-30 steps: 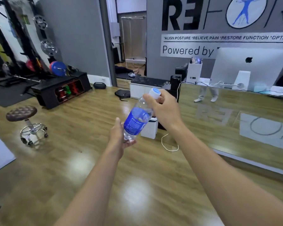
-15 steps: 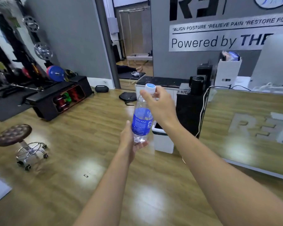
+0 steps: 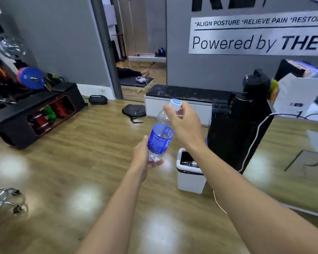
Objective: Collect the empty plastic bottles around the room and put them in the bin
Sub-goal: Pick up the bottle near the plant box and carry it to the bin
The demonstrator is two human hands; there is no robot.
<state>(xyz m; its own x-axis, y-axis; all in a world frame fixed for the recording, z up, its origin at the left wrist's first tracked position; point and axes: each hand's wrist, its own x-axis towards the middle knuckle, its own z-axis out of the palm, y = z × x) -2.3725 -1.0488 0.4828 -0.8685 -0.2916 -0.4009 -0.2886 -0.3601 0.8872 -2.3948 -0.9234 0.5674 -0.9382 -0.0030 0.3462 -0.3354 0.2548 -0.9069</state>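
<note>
A clear plastic bottle (image 3: 159,138) with a blue label and a white-and-blue cap is held in front of me, tilted with the cap up and to the right. My left hand (image 3: 143,158) grips its base from below. My right hand (image 3: 184,123) pinches the neck just under the cap. A small white bin (image 3: 189,177) with a dark open top stands on the floor just right of and below the bottle; my right forearm crosses its upper right part. Something dark lies inside the bin.
A wooden counter (image 3: 290,162) with a white cable runs along the right. A black cabinet (image 3: 233,136) stands behind the bin, a low white bench (image 3: 174,107) beyond. A black dumbbell rack (image 3: 35,114) sits at left, a stool base (image 3: 6,200) at the lower left.
I have come closer to the bin, which now sits larger and lower in view beside the bottle. Both hands keep their hold on the bottle.
</note>
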